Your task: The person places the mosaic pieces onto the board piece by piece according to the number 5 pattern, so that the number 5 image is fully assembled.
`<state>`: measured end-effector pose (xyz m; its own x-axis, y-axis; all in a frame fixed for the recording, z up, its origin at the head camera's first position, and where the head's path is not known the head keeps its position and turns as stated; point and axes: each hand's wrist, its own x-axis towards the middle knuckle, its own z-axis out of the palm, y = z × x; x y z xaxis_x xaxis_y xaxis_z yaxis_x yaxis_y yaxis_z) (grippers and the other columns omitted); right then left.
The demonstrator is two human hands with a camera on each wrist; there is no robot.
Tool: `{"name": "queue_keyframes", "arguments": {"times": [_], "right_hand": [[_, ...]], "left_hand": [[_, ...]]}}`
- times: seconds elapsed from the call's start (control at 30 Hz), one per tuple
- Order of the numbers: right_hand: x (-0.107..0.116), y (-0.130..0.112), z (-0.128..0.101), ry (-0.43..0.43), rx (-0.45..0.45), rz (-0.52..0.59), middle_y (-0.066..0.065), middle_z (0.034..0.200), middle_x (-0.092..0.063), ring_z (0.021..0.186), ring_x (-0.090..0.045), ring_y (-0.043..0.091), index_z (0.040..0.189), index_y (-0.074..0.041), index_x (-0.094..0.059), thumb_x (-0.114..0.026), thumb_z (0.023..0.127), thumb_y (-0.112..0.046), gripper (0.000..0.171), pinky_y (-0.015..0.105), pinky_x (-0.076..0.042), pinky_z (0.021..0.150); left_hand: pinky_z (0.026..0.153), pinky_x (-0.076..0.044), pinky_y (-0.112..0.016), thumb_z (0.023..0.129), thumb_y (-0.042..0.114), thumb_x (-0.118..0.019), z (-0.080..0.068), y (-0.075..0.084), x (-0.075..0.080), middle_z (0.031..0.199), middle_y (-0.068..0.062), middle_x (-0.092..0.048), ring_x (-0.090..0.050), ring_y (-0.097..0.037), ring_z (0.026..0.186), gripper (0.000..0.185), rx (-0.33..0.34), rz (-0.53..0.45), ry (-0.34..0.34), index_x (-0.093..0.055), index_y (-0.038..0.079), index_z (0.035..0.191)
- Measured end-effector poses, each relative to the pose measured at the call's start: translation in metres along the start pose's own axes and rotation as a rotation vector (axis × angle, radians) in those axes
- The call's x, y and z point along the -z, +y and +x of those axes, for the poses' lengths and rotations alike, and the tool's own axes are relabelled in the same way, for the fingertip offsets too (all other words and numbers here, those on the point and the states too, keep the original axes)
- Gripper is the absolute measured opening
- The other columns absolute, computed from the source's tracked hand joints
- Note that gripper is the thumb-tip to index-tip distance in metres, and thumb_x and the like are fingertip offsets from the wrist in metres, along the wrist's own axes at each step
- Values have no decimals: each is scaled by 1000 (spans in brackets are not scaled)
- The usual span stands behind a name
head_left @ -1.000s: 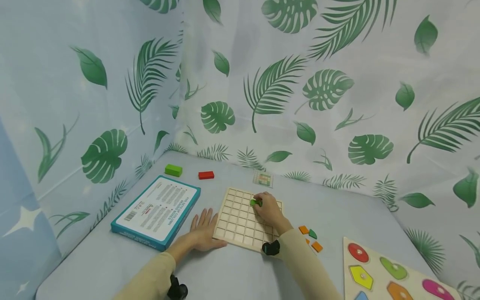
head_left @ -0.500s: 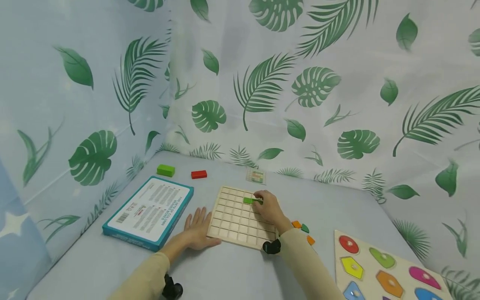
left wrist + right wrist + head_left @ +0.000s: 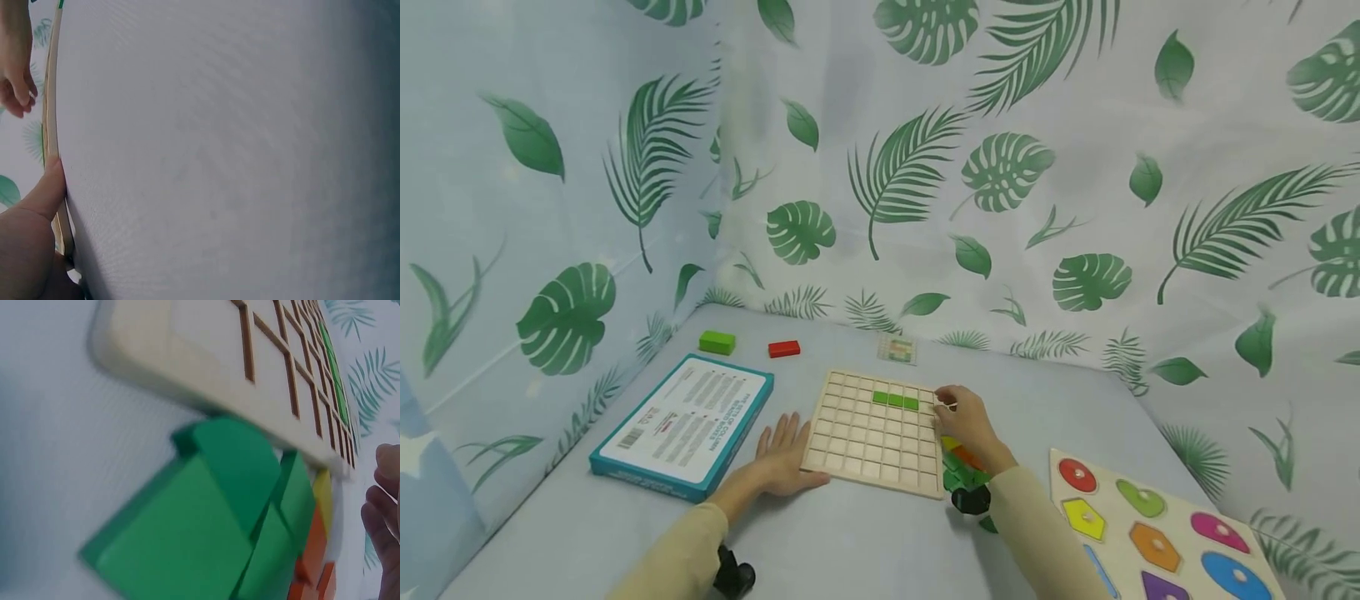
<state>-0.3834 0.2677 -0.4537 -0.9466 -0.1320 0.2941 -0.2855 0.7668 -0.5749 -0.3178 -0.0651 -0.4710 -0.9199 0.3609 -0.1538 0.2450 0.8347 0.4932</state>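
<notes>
A pale wooden grid board (image 3: pixel 872 446) lies on the table with a row of three green pieces (image 3: pixel 895 401) in its squares near the far side. My left hand (image 3: pixel 784 460) is spread flat at the board's near left corner, and its thumb touches the board's edge in the left wrist view. Off the board's right edge hovers my right hand (image 3: pixel 967 423), fingers loosely bent with nothing seen between them. Below it is a heap of loose green pieces (image 3: pixel 181 531) with orange pieces (image 3: pixel 312 544) and a yellow piece (image 3: pixel 323 495), partly covered by the wrist in the head view.
A blue-and-white box (image 3: pixel 685 425) lies left of the board. Behind are a light green block (image 3: pixel 717 342), a red block (image 3: pixel 784 349) and a small pattern card (image 3: pixel 897 349). A knobbed shape puzzle (image 3: pixel 1116 533) lies at the front right.
My right hand has let go of the green strip and moved right, off the board, uncovering the row of green and the heap beside it. The left hand stays put; the head view has turned right.
</notes>
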Motion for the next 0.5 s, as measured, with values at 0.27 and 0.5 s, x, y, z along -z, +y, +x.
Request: {"name": "queue_keyframes", "arguments": {"times": [0.27, 0.5], "right_hand": [[22, 18, -19, 53, -53, -55, 12, 102, -64, 93, -61, 27, 111, 2, -63, -62, 90, -5, 23, 42, -51, 81], [40, 36, -33, 55, -96, -98, 9, 93, -65, 85, -60, 24, 106, 2, -65, -65, 87, -6, 20, 42, -51, 79]], "left_hand": [[110, 9, -52, 84, 59, -58, 5, -6, -8, 155, -24, 2, 11, -37, 141, 100, -25, 12, 46, -14, -2, 149], [110, 9, -52, 83, 60, -58, 5, -8, -12, 154, -25, 1, 11, -37, 141, 101, -23, 6, 46, -15, -3, 149]]}}
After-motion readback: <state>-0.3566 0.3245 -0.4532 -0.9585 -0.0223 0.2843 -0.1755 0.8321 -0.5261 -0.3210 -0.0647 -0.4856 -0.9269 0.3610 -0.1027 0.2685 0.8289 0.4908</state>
